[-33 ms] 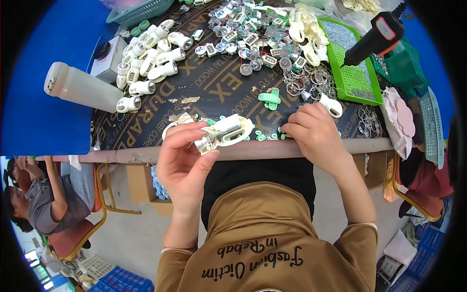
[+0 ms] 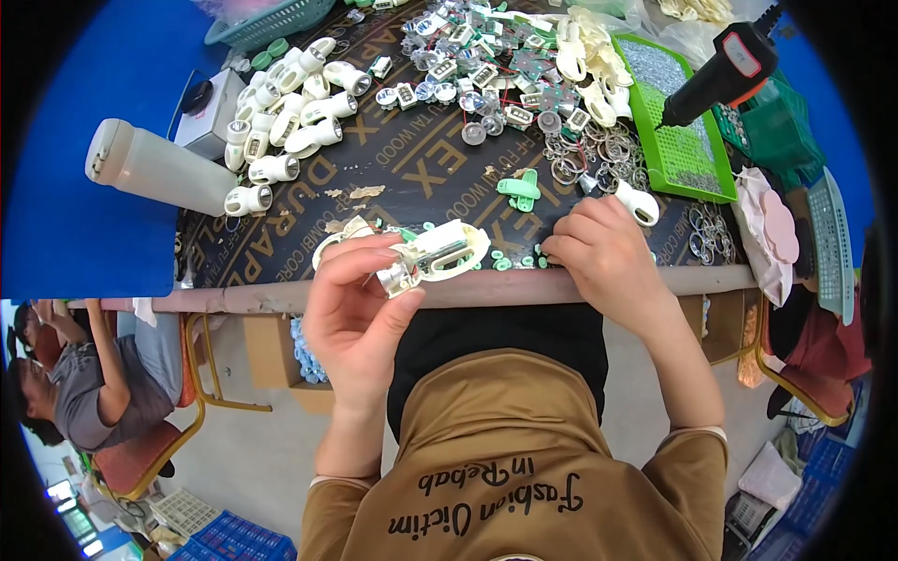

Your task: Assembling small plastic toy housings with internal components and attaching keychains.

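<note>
Holding hand: the left hand (image 2: pixel 346 323), its thumb below and fingers above, pinching the near-left end of a cream casing (image 2: pixel 451 234).
Casing in the grip: raised just above the table's near edge, its far end pointing right, its open side showing a shiny silver part (image 2: pixel 447 246) inside.
Right hand: the right hand (image 2: pixel 606 257) rests to the right of the grip, fingertips bunched down at the table; whether a piece is caught between them I cannot tell.
Small green pieces: a loose scatter of green pieces (image 2: pixel 502 264) lies between the held casing and the right fingertips.
Green clip: a larger green part (image 2: pixel 519 192) lies beyond the grip and to its right.
Second casing: another cream shell (image 2: pixel 640 204) sits just beyond the right hand.
Rings: a heap of metal rings (image 2: pixel 615 150) spreads farther past that hand.
Boards: circuit boards with clear lenses (image 2: pixel 482 77) pile up well beyond the grip.
Flashlights: cream flashlights (image 2: pixel 313 107) cluster beyond the grip to its left, near a whitish bottle (image 2: pixel 164 168).
Tray: a bright green tray (image 2: pixel 700 194) lies far right of the grip, a black tool (image 2: pixel 725 70) hanging over it.
</note>
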Available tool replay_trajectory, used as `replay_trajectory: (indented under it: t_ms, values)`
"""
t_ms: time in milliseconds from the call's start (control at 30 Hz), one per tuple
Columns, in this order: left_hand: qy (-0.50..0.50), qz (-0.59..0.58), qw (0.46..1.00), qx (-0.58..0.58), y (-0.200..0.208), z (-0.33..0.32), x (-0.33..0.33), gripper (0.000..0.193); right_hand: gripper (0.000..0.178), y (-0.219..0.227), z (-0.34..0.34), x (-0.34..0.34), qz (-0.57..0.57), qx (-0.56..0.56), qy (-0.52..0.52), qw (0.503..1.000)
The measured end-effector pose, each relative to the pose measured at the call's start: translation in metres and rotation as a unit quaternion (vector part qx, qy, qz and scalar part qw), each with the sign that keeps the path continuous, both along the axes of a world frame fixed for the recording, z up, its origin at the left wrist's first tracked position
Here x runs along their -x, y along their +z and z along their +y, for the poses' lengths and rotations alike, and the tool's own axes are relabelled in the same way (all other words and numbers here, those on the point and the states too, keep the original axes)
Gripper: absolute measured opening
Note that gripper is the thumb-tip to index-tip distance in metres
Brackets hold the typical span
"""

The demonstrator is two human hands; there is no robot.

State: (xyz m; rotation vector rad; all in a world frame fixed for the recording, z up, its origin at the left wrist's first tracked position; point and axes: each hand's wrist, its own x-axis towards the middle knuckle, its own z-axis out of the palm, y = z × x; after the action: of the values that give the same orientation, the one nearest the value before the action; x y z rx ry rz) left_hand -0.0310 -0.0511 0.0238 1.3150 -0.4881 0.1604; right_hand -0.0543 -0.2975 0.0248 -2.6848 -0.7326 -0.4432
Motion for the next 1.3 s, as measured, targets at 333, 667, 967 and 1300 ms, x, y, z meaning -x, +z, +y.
replay_trajectory:
  t_ms: [333, 667, 967, 1300]
  values:
    - [-0.036, 0.007, 0.999, 0.006, 0.0, -0.011, 0.006, 0.032, 0.007, 0.011, 0.015, 0.009, 0.158, -0.395, -0.068, 0.903]
    - [0.004, -0.035, 0.998, -0.053, 0.008, -0.023, 0.015, 0.031, 0.015, 0.032, 0.047, 0.025, -0.006, -0.405, -0.028, 0.914]
    - [0.094, -0.097, 0.982, -0.13, 0.012, -0.025, 0.021, 0.03, 0.017, 0.031, 0.062, 0.019, -0.086, -0.316, -0.059, 0.943]
    - [0.096, -0.101, 0.981, -0.131, 0.01, -0.025, 0.022, 0.031, 0.022, 0.025, 0.061, 0.021, -0.185, -0.207, -0.073, 0.958]
